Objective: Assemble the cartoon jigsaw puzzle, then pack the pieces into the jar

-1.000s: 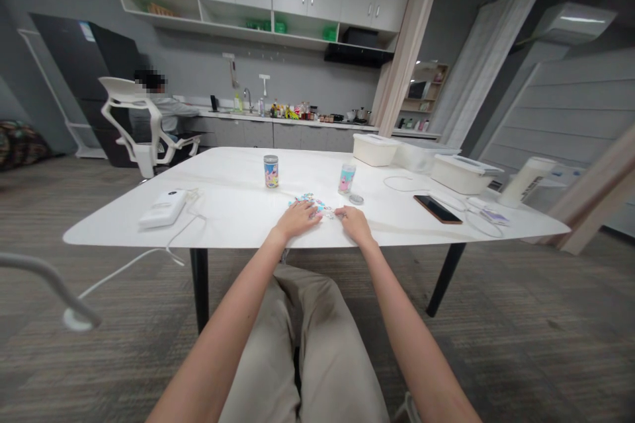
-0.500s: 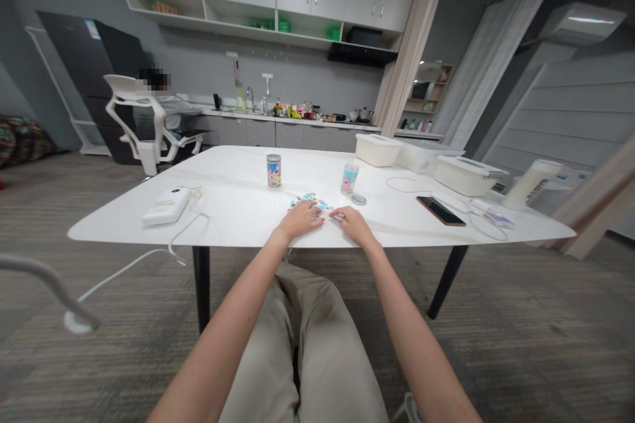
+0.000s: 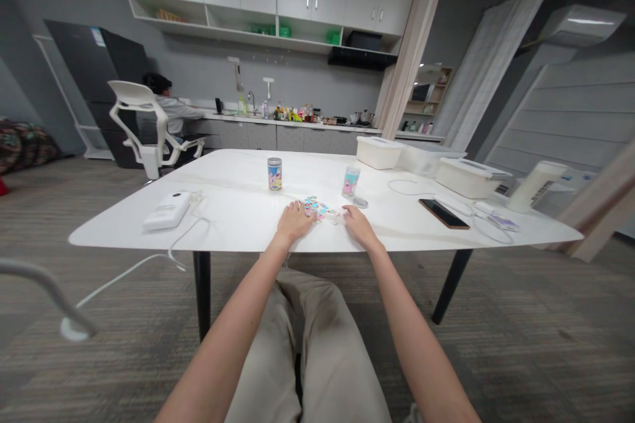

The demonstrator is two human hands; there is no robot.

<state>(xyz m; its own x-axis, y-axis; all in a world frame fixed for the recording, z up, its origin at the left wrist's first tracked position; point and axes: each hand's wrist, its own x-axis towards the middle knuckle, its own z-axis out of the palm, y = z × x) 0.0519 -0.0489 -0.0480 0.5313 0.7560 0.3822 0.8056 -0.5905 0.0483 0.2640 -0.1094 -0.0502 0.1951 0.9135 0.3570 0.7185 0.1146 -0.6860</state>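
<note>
A loose pile of small, flat, colourful pieces [image 3: 323,209] that look like jigsaw puzzle pieces lies near the front edge of the white table [image 3: 238,211]. My left hand [image 3: 296,219] rests palm down at the pile's left side, fingers stretched out and touching its edge. On the other side, my right hand [image 3: 358,226] lies with its fingers apart and fingertips beside the rightmost pieces; nothing shows in it. Behind the pile stand a printed jar [image 3: 274,175] with a silver lid on and an uncapped clear jar [image 3: 350,182] with a pink figure. A loose silver lid [image 3: 360,202] lies beside the uncapped jar.
To the left lies a white power bank [image 3: 167,210] with a cable. At right are a phone [image 3: 443,213], more cables, cream lidded boxes [image 3: 380,153] and a white bottle [image 3: 538,186]. Beyond the table, a person in grey [image 3: 169,112] sits on a white chair [image 3: 141,122].
My hands have moved apart: the left slid leftward off the pile, the right slightly rightward. More of the pieces shows between them. The view has tilted a little.
</note>
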